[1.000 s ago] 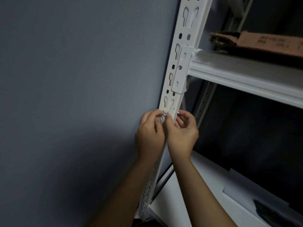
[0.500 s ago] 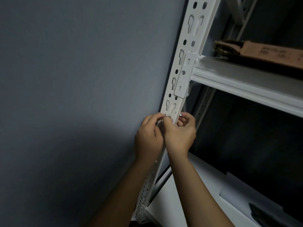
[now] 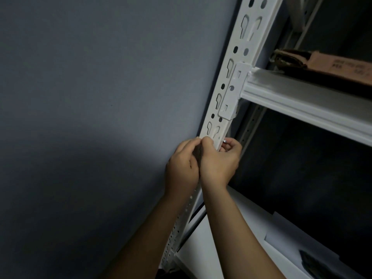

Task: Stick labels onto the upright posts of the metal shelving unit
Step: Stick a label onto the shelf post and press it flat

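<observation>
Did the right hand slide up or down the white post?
No. The right hand still grips the post just under the same slots below the bracket. Only the camera shifted.

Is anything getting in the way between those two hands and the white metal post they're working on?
Nothing visible. The left hand and right hand are both against the white slotted metal upright post, just below the shelf bracket. The label itself is hidden.
</observation>
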Demonstrator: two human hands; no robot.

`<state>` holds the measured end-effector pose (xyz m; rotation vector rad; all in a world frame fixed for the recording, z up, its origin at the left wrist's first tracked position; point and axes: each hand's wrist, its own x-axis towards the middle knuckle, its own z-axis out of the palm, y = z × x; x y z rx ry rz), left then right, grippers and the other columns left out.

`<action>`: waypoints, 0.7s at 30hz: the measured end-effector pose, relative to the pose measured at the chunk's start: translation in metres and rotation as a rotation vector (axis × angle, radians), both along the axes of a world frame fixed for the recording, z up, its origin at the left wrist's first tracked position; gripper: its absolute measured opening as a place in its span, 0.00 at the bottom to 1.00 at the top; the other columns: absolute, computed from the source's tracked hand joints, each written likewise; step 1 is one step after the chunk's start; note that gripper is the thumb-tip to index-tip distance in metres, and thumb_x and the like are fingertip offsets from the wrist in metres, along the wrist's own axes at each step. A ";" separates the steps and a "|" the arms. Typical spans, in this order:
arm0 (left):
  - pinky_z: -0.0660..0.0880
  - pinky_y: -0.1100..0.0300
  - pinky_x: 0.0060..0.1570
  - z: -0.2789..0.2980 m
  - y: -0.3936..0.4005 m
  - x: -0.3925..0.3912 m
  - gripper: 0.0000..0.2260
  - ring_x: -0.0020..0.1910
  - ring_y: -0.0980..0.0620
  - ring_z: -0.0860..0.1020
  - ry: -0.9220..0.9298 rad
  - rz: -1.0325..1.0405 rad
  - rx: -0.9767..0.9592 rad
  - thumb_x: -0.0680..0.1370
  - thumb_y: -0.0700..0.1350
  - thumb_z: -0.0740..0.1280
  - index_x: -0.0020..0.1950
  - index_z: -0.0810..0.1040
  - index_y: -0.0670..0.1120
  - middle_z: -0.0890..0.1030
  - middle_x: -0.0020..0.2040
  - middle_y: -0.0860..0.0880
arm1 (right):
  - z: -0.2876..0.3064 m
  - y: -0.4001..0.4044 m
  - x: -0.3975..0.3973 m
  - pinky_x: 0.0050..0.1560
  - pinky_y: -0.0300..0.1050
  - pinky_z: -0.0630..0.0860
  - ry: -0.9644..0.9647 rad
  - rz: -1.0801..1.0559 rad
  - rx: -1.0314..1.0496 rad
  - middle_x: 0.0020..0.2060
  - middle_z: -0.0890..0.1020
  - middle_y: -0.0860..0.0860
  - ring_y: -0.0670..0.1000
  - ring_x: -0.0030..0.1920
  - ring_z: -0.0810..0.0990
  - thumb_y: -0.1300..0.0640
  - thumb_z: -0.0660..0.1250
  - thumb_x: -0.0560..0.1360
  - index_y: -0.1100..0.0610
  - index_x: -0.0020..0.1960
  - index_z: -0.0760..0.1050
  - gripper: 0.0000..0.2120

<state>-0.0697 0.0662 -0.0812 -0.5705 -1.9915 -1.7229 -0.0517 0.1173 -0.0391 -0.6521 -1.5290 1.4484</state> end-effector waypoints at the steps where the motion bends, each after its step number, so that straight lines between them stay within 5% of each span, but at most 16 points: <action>1: 0.76 0.58 0.56 0.000 0.000 0.000 0.21 0.56 0.53 0.78 0.007 -0.005 0.003 0.73 0.38 0.53 0.61 0.78 0.45 0.79 0.59 0.50 | 0.000 0.000 0.000 0.39 0.34 0.74 0.005 0.007 -0.001 0.43 0.81 0.45 0.43 0.41 0.81 0.59 0.71 0.67 0.51 0.51 0.69 0.16; 6: 0.74 0.64 0.56 0.003 -0.001 0.002 0.21 0.55 0.55 0.78 0.028 -0.019 0.004 0.73 0.37 0.53 0.59 0.79 0.46 0.79 0.58 0.51 | -0.005 0.004 0.004 0.42 0.34 0.75 0.035 0.039 0.028 0.43 0.81 0.46 0.42 0.42 0.82 0.61 0.71 0.69 0.53 0.52 0.70 0.15; 15: 0.74 0.61 0.58 0.000 -0.001 -0.001 0.22 0.57 0.54 0.77 0.013 -0.022 -0.016 0.73 0.38 0.52 0.62 0.78 0.45 0.79 0.60 0.51 | -0.002 0.002 0.001 0.35 0.25 0.70 -0.004 -0.009 0.039 0.40 0.79 0.42 0.35 0.36 0.78 0.59 0.71 0.68 0.51 0.50 0.69 0.15; 21: 0.69 0.71 0.54 0.002 -0.001 0.002 0.21 0.56 0.55 0.77 0.026 -0.008 -0.010 0.73 0.35 0.54 0.61 0.78 0.44 0.79 0.59 0.50 | -0.002 0.004 0.004 0.42 0.35 0.73 -0.027 0.000 0.078 0.42 0.80 0.44 0.42 0.40 0.80 0.57 0.71 0.69 0.52 0.51 0.70 0.14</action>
